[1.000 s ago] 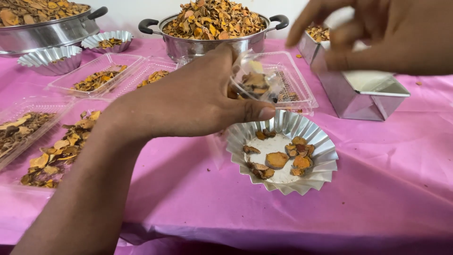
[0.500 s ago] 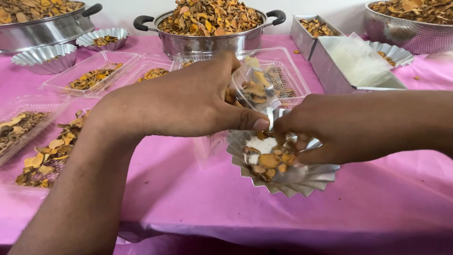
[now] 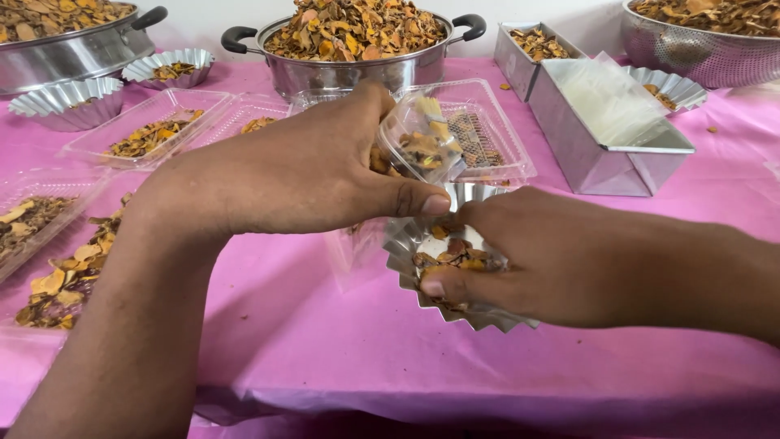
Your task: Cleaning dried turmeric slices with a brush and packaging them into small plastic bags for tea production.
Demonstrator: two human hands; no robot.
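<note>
Over a pink tablecloth point(image 3: 341, 341), the person's left hand point(image 3: 317, 175) is pinching a small clear bag point(image 3: 418, 150) of dried chips while the right hand point(image 3: 520, 260) is gripping the fluted tin cup point(image 3: 406, 244) below it — best kept close under the bag's mouth, tilting slowly.

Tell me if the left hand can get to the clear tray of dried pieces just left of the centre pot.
Probably yes. The left hand holds a small clear bag, but the clear tray lies open with nothing between them; it would likely need to put the bag down first.
</note>
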